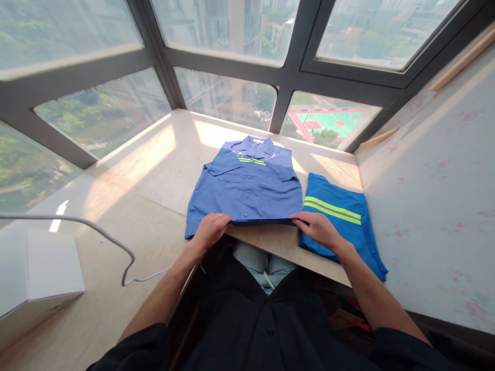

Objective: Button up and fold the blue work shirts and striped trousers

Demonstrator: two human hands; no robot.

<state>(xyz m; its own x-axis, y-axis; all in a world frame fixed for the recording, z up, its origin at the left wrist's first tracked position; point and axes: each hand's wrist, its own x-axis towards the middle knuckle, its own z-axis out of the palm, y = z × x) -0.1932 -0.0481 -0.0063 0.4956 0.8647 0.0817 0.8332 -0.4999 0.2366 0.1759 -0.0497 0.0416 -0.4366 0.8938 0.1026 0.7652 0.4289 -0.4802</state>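
Note:
A blue work shirt (251, 190) with buttons, a collar and yellow-green reflective stripes lies front up on the ledge, its short sleeves laid in over the chest. Its bottom hem runs along the ledge's near edge. My left hand (212, 228) pinches the hem at its left part, fingers closed on the cloth. At the hem's right corner, my right hand (315, 226) grips the fabric between thumb and fingers. The hem between both hands looks stretched straight and slightly raised. Beside my right hand lies a folded brighter blue garment (336, 206) with reflective stripes.
The pale window ledge (147, 180) holds everything, with windows behind it. A white box (50, 263) stands at the left, and a grey cable (104, 234) arcs over the ledge near it. A papered wall (433, 206) bounds the right side.

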